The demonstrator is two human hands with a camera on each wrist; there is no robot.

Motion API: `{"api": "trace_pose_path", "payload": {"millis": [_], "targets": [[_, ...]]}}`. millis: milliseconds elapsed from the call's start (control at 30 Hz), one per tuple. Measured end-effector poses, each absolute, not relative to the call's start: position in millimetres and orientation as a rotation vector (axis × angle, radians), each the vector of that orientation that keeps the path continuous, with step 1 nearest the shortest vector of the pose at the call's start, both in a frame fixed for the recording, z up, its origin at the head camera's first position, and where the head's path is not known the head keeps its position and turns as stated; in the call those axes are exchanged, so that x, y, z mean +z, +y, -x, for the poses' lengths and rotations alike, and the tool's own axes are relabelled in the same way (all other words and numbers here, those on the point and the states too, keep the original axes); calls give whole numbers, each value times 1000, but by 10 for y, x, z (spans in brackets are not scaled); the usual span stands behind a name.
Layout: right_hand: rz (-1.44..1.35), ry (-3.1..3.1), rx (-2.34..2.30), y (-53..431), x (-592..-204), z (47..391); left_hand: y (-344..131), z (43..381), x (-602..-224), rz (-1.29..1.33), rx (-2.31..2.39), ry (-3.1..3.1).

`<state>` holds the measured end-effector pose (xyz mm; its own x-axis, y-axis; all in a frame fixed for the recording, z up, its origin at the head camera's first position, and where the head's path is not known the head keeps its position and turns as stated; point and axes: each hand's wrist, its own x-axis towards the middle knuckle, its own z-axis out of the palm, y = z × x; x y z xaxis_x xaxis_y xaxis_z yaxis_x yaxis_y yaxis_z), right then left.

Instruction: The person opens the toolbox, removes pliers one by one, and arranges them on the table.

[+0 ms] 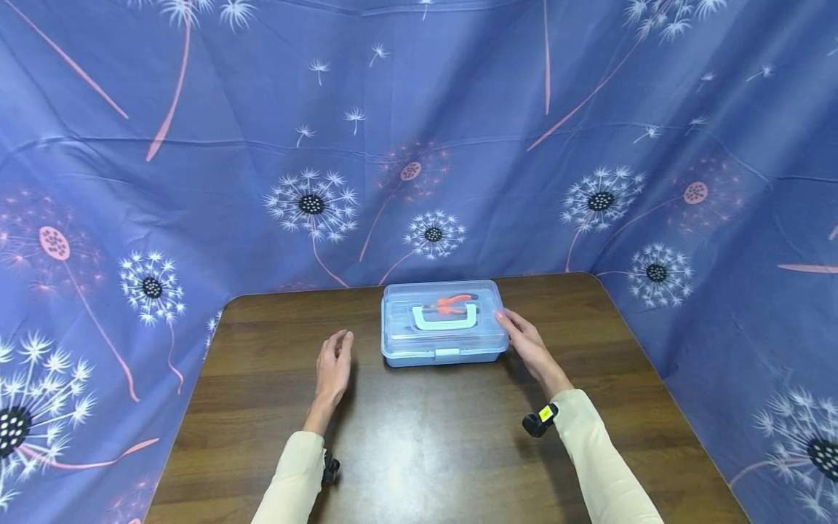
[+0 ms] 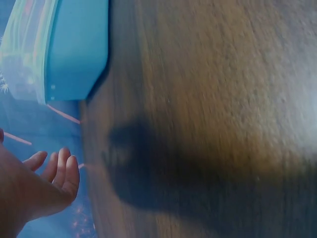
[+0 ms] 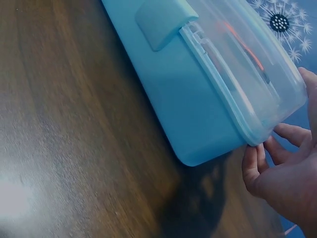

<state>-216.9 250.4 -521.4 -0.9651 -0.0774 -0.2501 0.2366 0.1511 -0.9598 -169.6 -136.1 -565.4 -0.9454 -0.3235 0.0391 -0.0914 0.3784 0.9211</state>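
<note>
A blue plastic toolbox (image 1: pixel 406 359) with a clear lid (image 1: pixel 398 324) stands closed near the table's far edge. Its pale handle (image 1: pixel 445 324) lies flat on top, and the front latch (image 1: pixel 448 352) is down. Through the lid shows an orange-handled tool (image 1: pixel 453 300), apparently pliers. My right hand (image 1: pixel 529 346) grips the box's right end; in the right wrist view the thumb lies on the lid and the fingers (image 3: pixel 252 161) curl at the rim. To the left of the box, apart from it, my left hand (image 1: pixel 334 367) hovers with relaxed fingers, holding nothing.
The brown wooden table (image 1: pixel 406 451) stretches toward me and to both sides of the box. A blue cloth (image 1: pixel 419 124) with dandelion prints hangs behind the table and along its sides. Small wrist cameras sit on both wrists.
</note>
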Motion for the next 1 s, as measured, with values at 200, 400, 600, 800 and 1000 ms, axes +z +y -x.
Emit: {"api": "trace_pose_path", "payload": {"millis": [200,400,600,800,1000], "targets": [[-152,2169,-1900,2385,-5197,2177,-1307,1741,-5631,-393,-1649,-2444],[-111,2204,-1921,2320,-5416,2247,-1260,1795,-5602,-432,-1688,-2470],[-100,2252,-1896,2253,-5467,2254,-1224,1831,-5607,-474,-1738,-2464],[-86,2258,-1880,2185,-5472,2263,-1201,1863,-5562,-505,-1832,-2452],[-57,2292,-1875,2145,-5485,2252,-1180,1864,-5519,-499,-1873,-2414]]}}
